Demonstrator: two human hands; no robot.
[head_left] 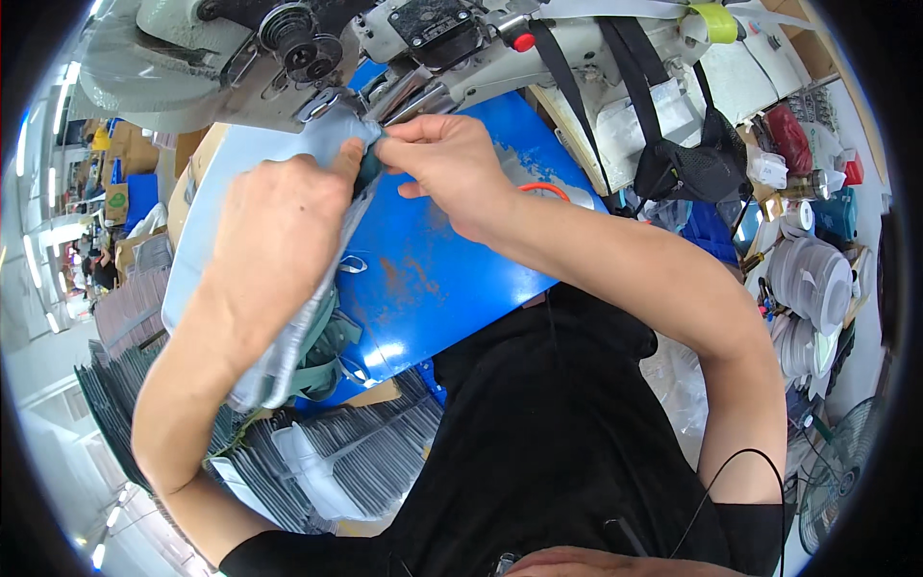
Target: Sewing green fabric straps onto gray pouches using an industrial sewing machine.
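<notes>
Under the sewing machine's (428, 96) metal foot and guide lies the edge of a light grey-blue fabric piece (332, 127). My left hand (288, 216) is closed on this fabric, thumb pressed on its edge just in front of the foot. My right hand (447, 163) pinches the same edge from the right, its fingertips close to the left thumb. From my left hand the fabric hangs down over the table's left side, with teal-green straps (322, 356) bunched beside it. The stitching point itself is hidden behind the metal parts.
The blue worktable (433, 255) has worn, brownish patches. An orange-handled tool (545, 189) lies at its right edge. Black webbing (635, 58) with a black mesh piece (707, 159) hangs at the right. Stacked grey pieces (336, 452) stand below; a fan (836, 471) is at lower right.
</notes>
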